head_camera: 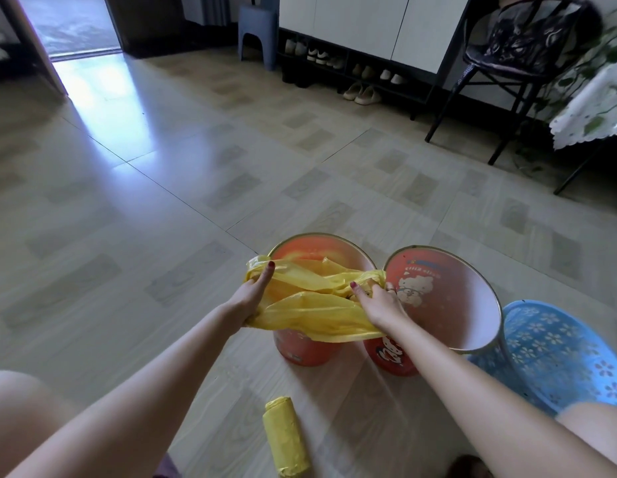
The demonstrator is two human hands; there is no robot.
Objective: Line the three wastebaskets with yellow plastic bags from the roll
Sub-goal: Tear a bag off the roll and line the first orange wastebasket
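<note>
Three wastebaskets stand on the floor in front of me. The left orange wastebasket (301, 350) has a yellow bag (310, 313) stretched across its mouth. My left hand (250, 294) grips the bag's left edge at the rim. My right hand (377, 303) grips its right edge, between the two orange baskets. The second orange wastebasket (434, 291), printed with a cartoon bear, is unlined and leans toward me. A blue perforated wastebasket (555, 353) sits at the right, also unlined. The yellow bag roll (285, 439) lies on the floor between my knees.
A tiled floor (162, 201) stretches ahead. At the back are a shoe rack (348, 74), a grey stool (257, 32) and a dark chair (517, 63). A table with a leaf-print cloth (589, 112) juts in at the right. An open doorway (72, 25) lies far left.
</note>
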